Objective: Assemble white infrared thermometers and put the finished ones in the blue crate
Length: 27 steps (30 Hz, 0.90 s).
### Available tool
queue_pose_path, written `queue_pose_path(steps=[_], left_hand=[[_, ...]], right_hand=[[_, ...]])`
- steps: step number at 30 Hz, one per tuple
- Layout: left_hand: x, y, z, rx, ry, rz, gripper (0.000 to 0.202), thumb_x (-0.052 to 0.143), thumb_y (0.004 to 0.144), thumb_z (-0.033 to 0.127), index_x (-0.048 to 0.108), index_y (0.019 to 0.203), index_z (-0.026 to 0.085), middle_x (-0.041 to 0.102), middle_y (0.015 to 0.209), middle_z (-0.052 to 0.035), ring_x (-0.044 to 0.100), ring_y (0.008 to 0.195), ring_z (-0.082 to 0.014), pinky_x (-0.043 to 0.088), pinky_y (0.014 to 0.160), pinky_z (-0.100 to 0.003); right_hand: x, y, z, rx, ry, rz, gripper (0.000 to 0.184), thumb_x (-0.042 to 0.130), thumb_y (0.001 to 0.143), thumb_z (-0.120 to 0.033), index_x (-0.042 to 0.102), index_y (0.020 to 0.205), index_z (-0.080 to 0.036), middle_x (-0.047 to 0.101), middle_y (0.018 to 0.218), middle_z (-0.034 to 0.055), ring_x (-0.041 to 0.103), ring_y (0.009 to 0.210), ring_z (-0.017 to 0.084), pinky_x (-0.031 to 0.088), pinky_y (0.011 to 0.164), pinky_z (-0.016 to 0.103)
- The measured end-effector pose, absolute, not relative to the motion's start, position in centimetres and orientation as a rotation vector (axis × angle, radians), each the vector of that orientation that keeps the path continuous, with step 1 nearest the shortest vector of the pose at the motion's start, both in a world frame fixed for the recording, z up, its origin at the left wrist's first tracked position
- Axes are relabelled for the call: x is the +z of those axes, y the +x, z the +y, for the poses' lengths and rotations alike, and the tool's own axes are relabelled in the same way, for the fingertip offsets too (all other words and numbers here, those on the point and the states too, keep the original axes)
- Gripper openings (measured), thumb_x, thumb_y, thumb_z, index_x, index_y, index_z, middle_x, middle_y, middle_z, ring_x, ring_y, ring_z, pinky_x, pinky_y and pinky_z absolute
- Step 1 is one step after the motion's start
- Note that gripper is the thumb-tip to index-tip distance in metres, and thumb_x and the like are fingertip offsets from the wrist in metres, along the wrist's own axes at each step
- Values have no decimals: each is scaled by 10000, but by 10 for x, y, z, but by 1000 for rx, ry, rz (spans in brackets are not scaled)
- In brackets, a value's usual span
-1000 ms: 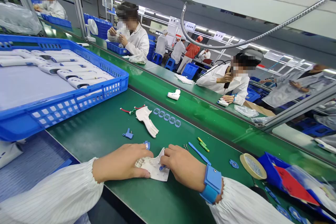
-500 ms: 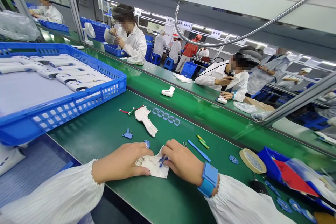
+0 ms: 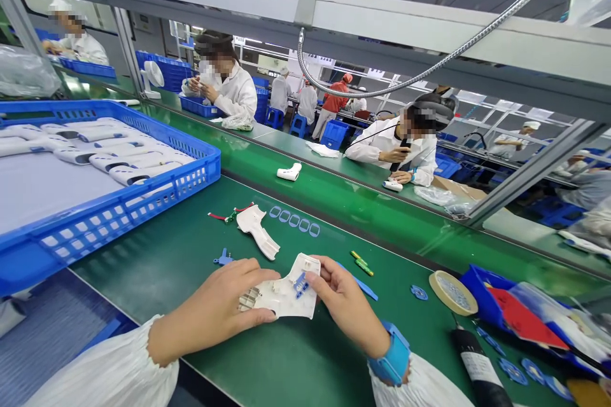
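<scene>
Between both hands is a white plastic housing half [image 3: 281, 297], its hollow inner side facing up. My left hand [image 3: 226, 299] grips its narrow end, thumb along the near edge. My right hand [image 3: 341, 299] is closed on the wide end, with the thumb on or beside a small blue plastic part [image 3: 301, 284] lying inside the shell. Beyond them on the green bench lies another white housing half [image 3: 258, 230], touching or close to a small board with red wires [image 3: 229, 215]. A second blue part [image 3: 223, 257] rests behind my left hand.
A blue crate [image 3: 191, 172] with white housings stands at left. Several blue rings [image 3: 294, 220], yellow-green pieces [image 3: 361, 262] and a blue stick [image 3: 366, 290] lie ahead. At right are a round dish [image 3: 436, 286], an electric screwdriver [image 3: 477, 362] and a blue bin [image 3: 477, 280]. Co-workers sit opposite.
The housing half is raised and tilted towards me. My right hand has shifted from above the blue part to the shell's right edge, uncovering that part. The camera view has shifted.
</scene>
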State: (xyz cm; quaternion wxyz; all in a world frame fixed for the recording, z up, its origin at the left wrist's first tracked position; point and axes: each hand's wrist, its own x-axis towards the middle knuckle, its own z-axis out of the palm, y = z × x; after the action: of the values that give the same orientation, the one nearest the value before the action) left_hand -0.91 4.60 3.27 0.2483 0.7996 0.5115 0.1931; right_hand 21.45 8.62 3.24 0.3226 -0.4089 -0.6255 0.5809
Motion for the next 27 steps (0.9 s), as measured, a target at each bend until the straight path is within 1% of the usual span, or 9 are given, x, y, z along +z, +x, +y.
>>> queue_pose_path(steps=[3, 6, 9, 11, 12, 14, 18, 22, 27], left_hand=[[40, -2, 46, 502, 2178, 1460, 490, 510, 760, 591, 542, 1142, 285, 594, 914, -23, 518, 872, -216, 364, 797, -319], [47, 11, 48, 530, 2201, 1526, 411, 441, 825, 536, 575, 1084, 245, 628, 906, -31, 523, 860, -218, 351, 794, -332], [49, 26, 50, 494, 2253, 1583, 346, 355, 880, 444, 593, 907, 194, 624, 786, -32, 514, 719, -197, 346, 719, -343], [48, 35, 51, 457, 2267, 1620, 361, 311, 892, 421, 553, 770, 183, 579, 675, -22, 474, 619, -182, 338, 663, -343], [46, 38, 51, 454, 2265, 1636, 366, 296, 894, 418, 528, 736, 184, 554, 638, -17, 455, 593, -178, 335, 644, -341], [43, 41, 52, 475, 2256, 1653, 350, 290, 893, 418, 500, 733, 189, 528, 615, -12, 435, 588, -181, 336, 632, -336], [39, 42, 53, 487, 2248, 1617, 301, 312, 887, 397, 481, 743, 194, 530, 638, -9, 418, 607, -182, 338, 643, -331], [39, 43, 54, 463, 2233, 1598, 284, 306, 894, 371, 481, 755, 197, 528, 639, 6, 415, 593, -170, 326, 651, -319], [38, 44, 55, 451, 2230, 1612, 281, 309, 893, 378, 507, 791, 206, 537, 656, 7, 430, 624, -185, 308, 644, -302]], right_hand=[[28, 209, 84, 1497, -1078, -1570, 316, 585, 783, -418, 537, 990, -182, 644, 839, 27, 602, 736, 157, 474, 612, 261], [24, 207, 81, 1447, -1077, -1548, 325, 608, 764, -415, 550, 983, -182, 645, 862, 34, 607, 776, 168, 487, 679, 284], [21, 206, 79, 1419, -1071, -1512, 323, 613, 760, -409, 547, 980, -182, 644, 869, 40, 609, 777, 173, 489, 694, 294], [20, 206, 79, 1397, -1078, -1494, 319, 611, 760, -407, 542, 978, -185, 642, 874, 40, 608, 757, 168, 487, 671, 286], [20, 206, 79, 1388, -1085, -1484, 320, 614, 755, -409, 542, 974, -186, 641, 874, 40, 607, 746, 166, 486, 660, 282], [20, 205, 79, 1391, -1097, -1453, 331, 625, 738, -418, 539, 960, -188, 639, 868, 35, 605, 725, 162, 484, 640, 275], [19, 204, 79, 1429, -1096, -1401, 320, 633, 720, -409, 527, 930, -192, 635, 841, 22, 603, 706, 153, 480, 623, 264], [18, 204, 79, 1444, -1089, -1387, 286, 623, 728, -384, 517, 916, -197, 631, 835, 13, 601, 707, 144, 478, 627, 255], [16, 204, 78, 1449, -1073, -1409, 264, 621, 729, -341, 506, 920, -201, 613, 853, 9, 587, 716, 140, 476, 619, 250]])
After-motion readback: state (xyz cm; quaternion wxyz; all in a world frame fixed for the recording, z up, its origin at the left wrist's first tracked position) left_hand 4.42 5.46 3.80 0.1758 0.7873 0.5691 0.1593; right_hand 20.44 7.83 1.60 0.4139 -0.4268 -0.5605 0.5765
